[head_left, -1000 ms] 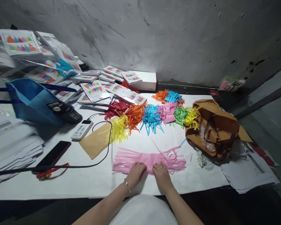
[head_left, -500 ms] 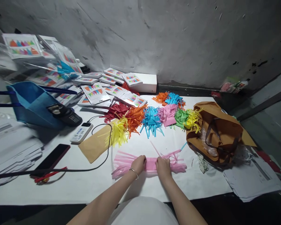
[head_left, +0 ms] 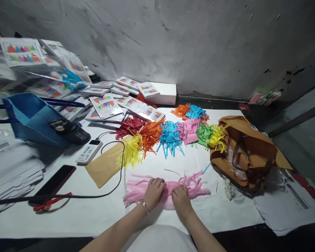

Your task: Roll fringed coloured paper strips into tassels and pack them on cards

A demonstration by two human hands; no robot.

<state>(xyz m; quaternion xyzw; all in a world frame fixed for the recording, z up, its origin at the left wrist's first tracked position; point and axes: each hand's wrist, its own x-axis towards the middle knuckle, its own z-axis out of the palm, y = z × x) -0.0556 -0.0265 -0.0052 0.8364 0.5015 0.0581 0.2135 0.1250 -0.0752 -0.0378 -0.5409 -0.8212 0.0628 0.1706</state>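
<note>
A pink fringed tissue paper piece [head_left: 196, 183] lies on the white table [head_left: 94, 217] in front of me. My left hand [head_left: 153, 192] presses on its middle-left part with fingers curled over the paper. My right hand [head_left: 180, 198] grips the middle just beside it, fingers bent on the paper. The fringe spreads out to both sides of my hands.
Fringed paper bundles in red, orange, yellow [head_left: 132, 150], blue [head_left: 170, 136], pink, green lie further back. A brown bag [head_left: 245, 150] sits at right, a brown envelope [head_left: 105, 166], black cable, phone [head_left: 54, 180] and blue bag [head_left: 34, 119] at left. Printed cards [head_left: 105, 105] are stacked behind.
My hands have gathered the pink paper's middle together and drawn it slightly toward me; its fringe is more bunched and ruffled than a second ago.
</note>
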